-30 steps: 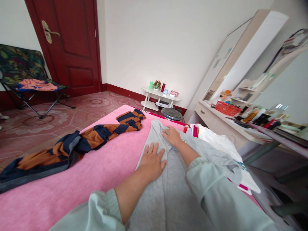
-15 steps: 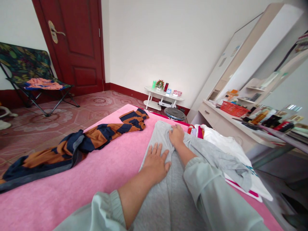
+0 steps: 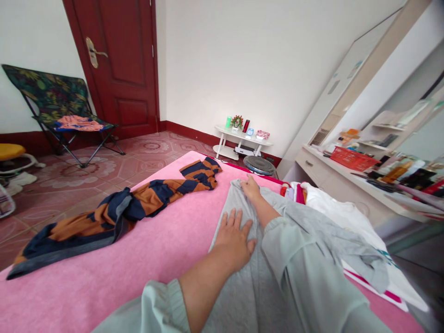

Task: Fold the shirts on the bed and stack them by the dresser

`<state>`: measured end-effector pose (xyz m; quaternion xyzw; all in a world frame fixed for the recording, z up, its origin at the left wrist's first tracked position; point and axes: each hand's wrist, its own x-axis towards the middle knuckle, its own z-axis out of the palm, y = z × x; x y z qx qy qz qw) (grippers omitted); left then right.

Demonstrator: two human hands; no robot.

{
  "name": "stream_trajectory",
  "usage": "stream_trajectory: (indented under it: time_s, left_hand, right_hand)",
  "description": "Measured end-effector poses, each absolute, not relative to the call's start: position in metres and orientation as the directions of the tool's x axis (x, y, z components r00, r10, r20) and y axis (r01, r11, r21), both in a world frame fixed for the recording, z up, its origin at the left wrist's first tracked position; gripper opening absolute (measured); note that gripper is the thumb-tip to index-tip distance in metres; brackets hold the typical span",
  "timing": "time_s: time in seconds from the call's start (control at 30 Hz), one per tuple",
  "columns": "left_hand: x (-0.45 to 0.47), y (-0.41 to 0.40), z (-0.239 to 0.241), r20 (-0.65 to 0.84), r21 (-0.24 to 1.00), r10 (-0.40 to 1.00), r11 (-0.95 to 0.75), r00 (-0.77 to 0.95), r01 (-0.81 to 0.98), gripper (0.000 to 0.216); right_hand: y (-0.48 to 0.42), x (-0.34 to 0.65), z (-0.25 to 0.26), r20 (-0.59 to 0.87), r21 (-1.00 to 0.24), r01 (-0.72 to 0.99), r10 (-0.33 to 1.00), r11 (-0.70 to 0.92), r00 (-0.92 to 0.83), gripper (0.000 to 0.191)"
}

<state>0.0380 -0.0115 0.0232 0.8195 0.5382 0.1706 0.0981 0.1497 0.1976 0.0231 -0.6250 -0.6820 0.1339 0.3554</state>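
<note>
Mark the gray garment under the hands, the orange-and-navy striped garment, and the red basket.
Gray garment (image 3: 239,296), head view: flat near part of its cloth.
Striped garment (image 3: 149,199), head view: bunched middle of its length.
Red basket (image 3: 354,158), head view: its front wall.

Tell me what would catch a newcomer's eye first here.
Probably the pink cover in the foreground, with a navy-and-orange striped garment along its left side. Next, the grey garment at centre, the left hand flat on it and the right hand at its far end. A red door stands upper left.
</note>
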Motion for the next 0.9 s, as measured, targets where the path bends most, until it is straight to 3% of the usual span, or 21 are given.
stream_trajectory:
  time_s: [0.23, 0.43, 0.53, 0.7, 0.77, 0.9]
  left_hand:
    - [0.039, -0.011, 0.022, 0.188, 0.344, 0.916, -0.401, 0.355, 0.849, 0.058]
    - [0.039, -0.011, 0.020, 0.196, 0.341, 0.914, -0.404, 0.356, 0.849, 0.058]
    - [0.039, -0.010, 0.018, 0.208, 0.340, 0.910, -0.410, 0.357, 0.846, 0.058]
    - [0.038, -0.010, 0.019, 0.205, 0.349, 0.912, -0.408, 0.356, 0.844, 0.059]
    - [0.039, -0.010, 0.019, 0.208, 0.349, 0.911, -0.408, 0.355, 0.843, 0.059]
    - [0.040, -0.009, 0.015, 0.227, 0.346, 0.911, -0.407, 0.345, 0.845, 0.059]
  right_hand:
    - [0.185, 0.160, 0.021, 0.272, -0.548, 0.826, 0.962, 0.132, 0.027, 0.024]
    - [0.172, 0.157, 0.030, 0.216, -0.470, 0.871, 0.976, 0.139, -0.040, 0.013]
    - [0.162, 0.151, 0.034, 0.265, -0.418, 0.900, 0.964, 0.122, -0.008, 0.009]
    - [0.144, 0.146, 0.034, 0.458, -0.228, 0.957, 0.887, 0.177, -0.055, 0.008]
    - [0.138, 0.148, 0.032, 0.486, -0.243, 0.957, 0.874, 0.157, -0.020, 0.009]
    - [0.132, 0.157, 0.029, 0.451, -0.418, 0.895, 0.891, 0.155, 0.056, 0.017]
